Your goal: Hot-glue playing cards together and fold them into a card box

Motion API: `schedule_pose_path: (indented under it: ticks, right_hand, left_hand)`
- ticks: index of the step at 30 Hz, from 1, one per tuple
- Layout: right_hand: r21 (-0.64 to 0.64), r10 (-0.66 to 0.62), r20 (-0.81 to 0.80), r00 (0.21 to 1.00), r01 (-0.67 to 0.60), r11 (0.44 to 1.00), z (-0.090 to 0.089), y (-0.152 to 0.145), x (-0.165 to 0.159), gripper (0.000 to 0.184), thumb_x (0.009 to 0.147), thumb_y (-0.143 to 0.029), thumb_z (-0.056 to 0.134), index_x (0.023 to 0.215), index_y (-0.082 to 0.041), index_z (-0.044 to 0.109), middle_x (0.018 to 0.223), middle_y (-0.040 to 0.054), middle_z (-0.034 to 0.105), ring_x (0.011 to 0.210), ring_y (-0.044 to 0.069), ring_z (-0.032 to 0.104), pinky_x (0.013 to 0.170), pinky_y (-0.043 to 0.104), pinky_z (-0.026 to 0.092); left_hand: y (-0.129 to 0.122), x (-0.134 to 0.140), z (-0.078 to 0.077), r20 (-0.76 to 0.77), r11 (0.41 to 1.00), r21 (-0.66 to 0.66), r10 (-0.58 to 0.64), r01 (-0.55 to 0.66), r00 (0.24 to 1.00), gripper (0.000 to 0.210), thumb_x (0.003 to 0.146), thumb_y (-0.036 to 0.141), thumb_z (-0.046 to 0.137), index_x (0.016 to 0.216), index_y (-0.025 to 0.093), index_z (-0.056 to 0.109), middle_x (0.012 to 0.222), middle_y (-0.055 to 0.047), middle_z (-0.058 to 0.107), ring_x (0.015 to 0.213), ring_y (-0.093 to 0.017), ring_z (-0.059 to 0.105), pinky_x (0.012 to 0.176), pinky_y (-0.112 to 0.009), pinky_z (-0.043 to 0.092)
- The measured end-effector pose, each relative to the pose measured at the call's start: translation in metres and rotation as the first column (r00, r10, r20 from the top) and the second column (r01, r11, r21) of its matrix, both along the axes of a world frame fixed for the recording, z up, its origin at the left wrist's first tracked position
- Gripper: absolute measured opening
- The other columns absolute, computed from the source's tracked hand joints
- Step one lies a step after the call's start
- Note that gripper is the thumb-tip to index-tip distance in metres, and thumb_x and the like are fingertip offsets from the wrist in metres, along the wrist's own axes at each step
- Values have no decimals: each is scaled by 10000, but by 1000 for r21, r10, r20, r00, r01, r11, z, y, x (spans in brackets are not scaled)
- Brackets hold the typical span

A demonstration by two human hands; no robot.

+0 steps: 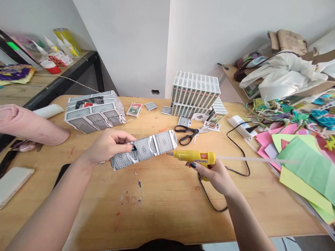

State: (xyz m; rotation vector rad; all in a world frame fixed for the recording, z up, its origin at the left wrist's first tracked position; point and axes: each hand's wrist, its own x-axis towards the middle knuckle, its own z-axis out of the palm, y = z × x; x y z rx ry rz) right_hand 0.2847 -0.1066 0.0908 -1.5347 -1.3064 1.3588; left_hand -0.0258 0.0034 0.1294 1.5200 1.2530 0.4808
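Note:
My left hand grips the left end of a long strip of joined playing cards, grey-patterned backs showing, held tilted above the table with its right end higher. In my right hand is a yellow glue gun, a long clear glue stick poking out of its back. The nozzle points left, close to the strip's right end; whether it touches I cannot tell. Behind my left hand stands a box built from playing cards, with red and dark pieces inside. Black-handled scissors lie beyond the nozzle.
Stacked card packs stand at the back, near loose cards and a single card pack. A white power strip and black cord lie right, beside coloured paper sheets. A pink roll is at left.

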Motion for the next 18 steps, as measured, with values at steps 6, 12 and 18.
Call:
schedule_pose_path:
  ticks: [6,12,18]
  right_hand:
    - [88,-135,-185,973,153,984,-6,-6,-6,327,801,-469,670,777,-145,702,729,78,708,558,158,614,585,307,532]
    - [202,-137,-166,977,169,965,0,-1,-32,295,826,-445,656,759,-161,693,752,85,724,640,177,652,614,303,551]
    - [255,-86,149,985,46,966,8,11,-54,367,872,-496,556,793,-156,667,705,62,678,608,165,599,562,274,491]
  left_hand:
    - [-15,11,-10,186,947,-87,320,-309,929,217,584,299,738,759,177,698,682,7,693,547,-106,584,478,-192,426]
    - [-31,40,-17,255,865,-116,501,-488,827,292,666,283,688,939,185,662,800,-10,726,688,-153,666,563,-218,490]
    - [-35,51,-16,292,885,-106,463,-453,837,408,717,263,640,1113,166,661,869,-35,734,729,-162,663,577,-226,479]
